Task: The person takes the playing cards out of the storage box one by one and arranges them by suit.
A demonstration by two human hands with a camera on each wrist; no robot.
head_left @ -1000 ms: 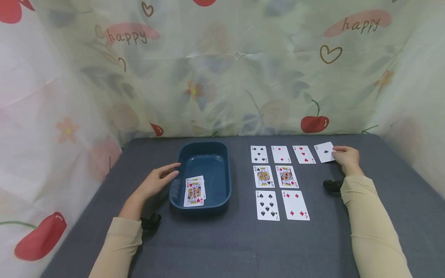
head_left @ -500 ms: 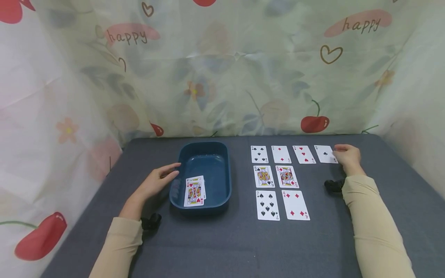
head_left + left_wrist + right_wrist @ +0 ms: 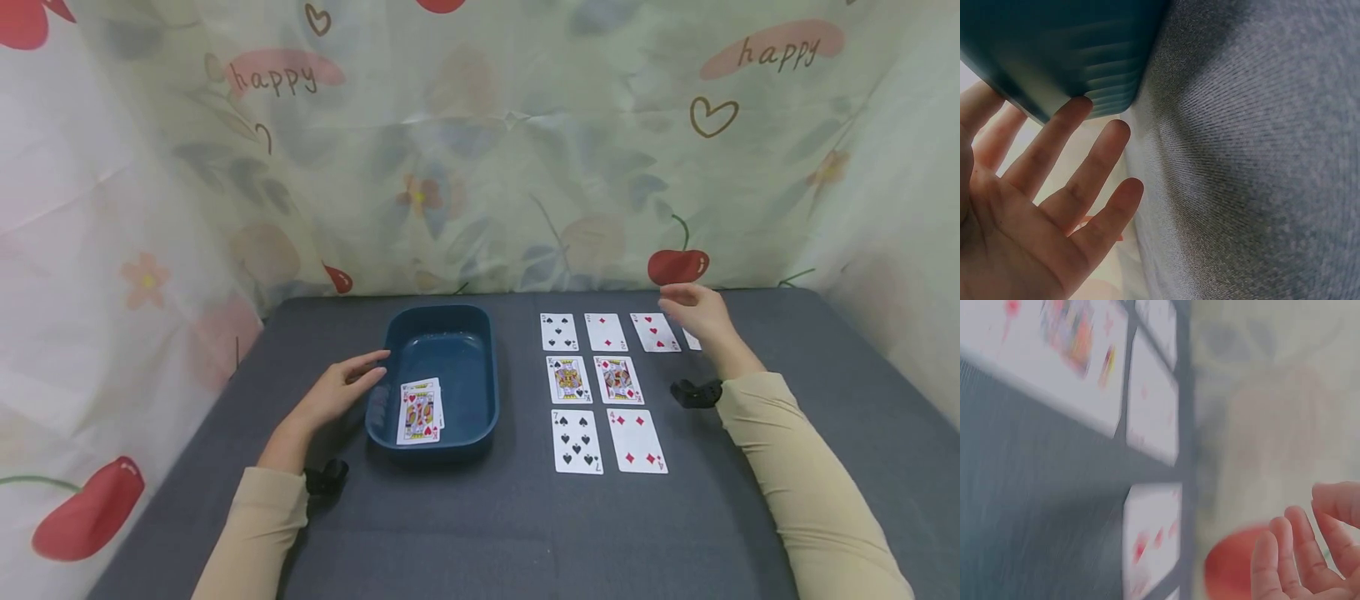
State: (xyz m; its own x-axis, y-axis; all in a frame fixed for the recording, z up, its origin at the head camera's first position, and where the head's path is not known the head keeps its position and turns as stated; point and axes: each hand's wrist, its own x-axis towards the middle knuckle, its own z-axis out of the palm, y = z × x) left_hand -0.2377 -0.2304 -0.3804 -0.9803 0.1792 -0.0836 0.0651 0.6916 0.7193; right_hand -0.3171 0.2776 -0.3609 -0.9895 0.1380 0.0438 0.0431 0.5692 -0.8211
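Observation:
My left hand rests its fingertips at the left rim of a dark blue plastic bin; in the left wrist view its fingers spread against the bin's outer wall. A king of hearts lies inside, over other cards. My right hand hovers above the back row of cards with nothing in its relaxed fingers. Under it, a club card is mostly hidden. Beside that lies a hearts card. The right wrist view catches the right hand's fingertips apart from the blurred cards.
Farther left in the back row are a diamonds card and a spades card. The middle row holds two face cards, and the front row a seven of spades and a four of diamonds. Patterned cloth surrounds the grey table.
The right hand laid the club card flat at the right end of the back row, let go, then rose and moved left. The left hand and bin stayed put.

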